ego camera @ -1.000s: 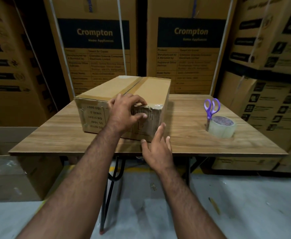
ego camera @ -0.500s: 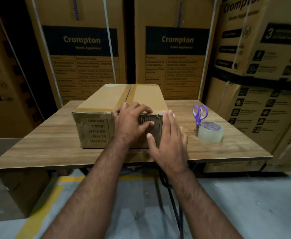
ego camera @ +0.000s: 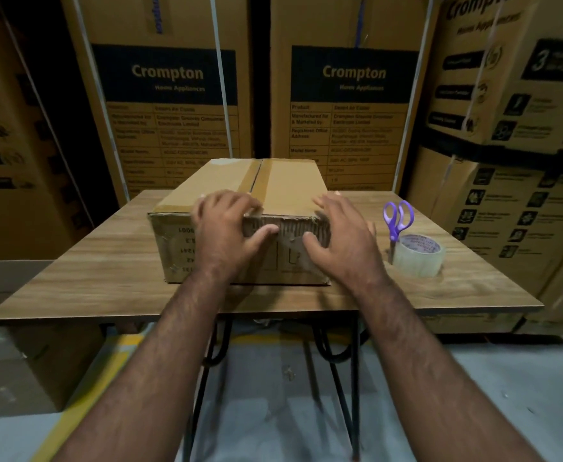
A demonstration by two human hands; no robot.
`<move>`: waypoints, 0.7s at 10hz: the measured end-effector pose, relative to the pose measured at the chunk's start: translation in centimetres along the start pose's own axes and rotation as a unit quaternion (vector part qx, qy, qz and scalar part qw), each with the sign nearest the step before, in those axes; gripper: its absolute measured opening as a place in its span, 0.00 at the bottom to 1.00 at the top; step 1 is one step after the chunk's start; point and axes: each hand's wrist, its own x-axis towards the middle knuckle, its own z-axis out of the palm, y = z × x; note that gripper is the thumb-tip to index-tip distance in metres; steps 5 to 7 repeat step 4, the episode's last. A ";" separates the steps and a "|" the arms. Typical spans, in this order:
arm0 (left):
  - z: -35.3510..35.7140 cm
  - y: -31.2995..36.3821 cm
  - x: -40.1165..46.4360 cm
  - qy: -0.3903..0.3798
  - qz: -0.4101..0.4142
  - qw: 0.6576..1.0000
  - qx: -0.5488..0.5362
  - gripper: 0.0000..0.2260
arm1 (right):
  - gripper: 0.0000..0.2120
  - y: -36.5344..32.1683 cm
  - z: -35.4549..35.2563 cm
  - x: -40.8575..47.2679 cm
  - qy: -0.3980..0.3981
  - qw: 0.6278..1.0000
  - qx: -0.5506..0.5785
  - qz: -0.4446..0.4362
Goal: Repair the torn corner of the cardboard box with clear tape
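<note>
Now both hands sit on the near top edge of the box, fingers spread.

Left hand (ego camera: pixel 228 230) lies flat over the edge of the box (ego camera: pixel 286 188), fingers on the lid, thumb pointing along the front face; it presses, nothing is held. Right hand (ego camera: pixel 341 233) covers the near right corner, fingers apart on top, thumb down on the front, so the corner itself is mostly hidden. Between the thumbs a strip of bare fluting shows with some glossy film over it; whether that is tape I can't quite tell. Print on the front face is upside down and half covered by the left wrist. Box sits mid-table (ego camera: pixel 90 278). Tape roll (ego camera: pixel 418 258) stands well right of it, scissors (ego camera: pixel 397 219) upright just behind, blades hidden by the roll.
</note>
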 end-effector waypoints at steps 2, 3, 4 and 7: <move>2.0 0.7 0.8 0.011 0.012 1.000 -0.018 0.17 | 0.22 -0.9 3.3 0.8 0.051 0.996 -0.050 -0.053; 3.6 0.8 1.6 0.031 0.041 0.998 -0.047 0.13 | 0.19 0.4 4.4 1.4 0.110 0.992 -0.032 -0.048; 4.6 0.7 1.7 0.035 0.065 0.994 -0.077 0.13 | 0.17 1.3 4.8 1.4 0.136 0.990 -0.027 -0.034; 4.6 0.7 1.7 0.035 0.065 0.994 -0.077 0.13 | 0.17 1.3 4.8 1.4 0.136 0.990 -0.027 -0.034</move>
